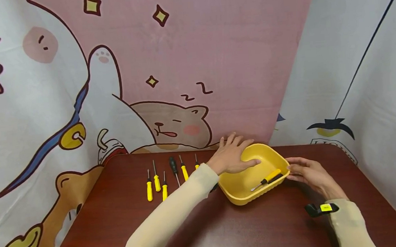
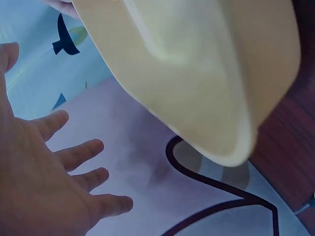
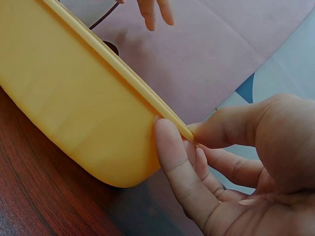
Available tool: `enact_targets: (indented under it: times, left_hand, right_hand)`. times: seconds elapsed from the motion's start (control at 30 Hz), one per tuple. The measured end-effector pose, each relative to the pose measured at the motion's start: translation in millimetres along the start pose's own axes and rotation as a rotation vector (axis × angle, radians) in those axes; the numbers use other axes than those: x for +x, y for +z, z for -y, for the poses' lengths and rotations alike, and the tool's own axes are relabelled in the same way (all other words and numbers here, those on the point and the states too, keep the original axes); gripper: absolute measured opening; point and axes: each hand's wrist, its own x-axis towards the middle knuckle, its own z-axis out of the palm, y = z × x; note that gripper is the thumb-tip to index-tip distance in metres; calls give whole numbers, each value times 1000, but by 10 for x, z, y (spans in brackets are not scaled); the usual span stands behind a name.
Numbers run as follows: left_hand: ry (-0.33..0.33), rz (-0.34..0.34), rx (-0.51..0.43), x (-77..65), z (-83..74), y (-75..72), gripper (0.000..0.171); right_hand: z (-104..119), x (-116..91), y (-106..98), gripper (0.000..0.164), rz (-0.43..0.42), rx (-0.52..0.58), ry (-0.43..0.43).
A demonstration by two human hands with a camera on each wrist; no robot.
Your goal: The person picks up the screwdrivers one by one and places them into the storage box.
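A yellow plastic basin (image 1: 237, 188) sits on the table, its right rim pinched between thumb and fingers of my right hand (image 1: 310, 174). The right wrist view shows that hand (image 3: 221, 172) at the corner of the basin (image 3: 93, 103). Over the basin's far left side, my left hand (image 1: 234, 156) is spread with straight fingers. In the left wrist view the hand (image 2: 44, 172) holds nothing and is apart from the basin (image 2: 197, 108). Inside the basin lie a yellow-handled screwdriver (image 1: 271, 176) and a black-handled tool (image 1: 276, 178), side by side.
Left of the basin, several yellow-handled screwdrivers (image 1: 149, 190) and a black-handled screwdriver (image 1: 173, 164) lie on the dark red-brown table (image 1: 249, 229). My left forearm (image 1: 177, 215) partly covers some. A printed cartoon curtain (image 1: 242, 64) hangs behind the table.
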Motion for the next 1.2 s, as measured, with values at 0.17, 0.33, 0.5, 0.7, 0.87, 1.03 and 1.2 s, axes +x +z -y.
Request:
enact_targets:
  times: [0.17, 0.33, 0.5, 0.7, 0.87, 1.03, 1.2]
  left_hand:
    - [-35, -15, -41, -54, 105, 6, 80]
    - [-83, -26, -87, -121, 223, 26, 79]
    - [-120, -28, -139, -185, 328, 32, 79]
    - [-133, -36, -191, -245, 456, 50, 79]
    - [-167, -43, -256, -325, 562, 63, 81]
    - [-202, -45, -297, -398, 665, 59, 83]
    - [-229, -51, -355, -488, 762, 27, 83]
  right_hand:
    - [-2, -4, 0, 59, -11, 0, 10]
    - [-4, -3, 3, 59, -17, -2, 13]
    - [-8, -5, 12, 59, -13, 0, 12]
    - [-10, -14, 11, 60, -6, -5, 16]
    - [1, -23, 8, 59, -7, -7, 12]
    - [19, -24, 12, 60, -12, -8, 14]
    - [26, -21, 16, 59, -15, -2, 20]
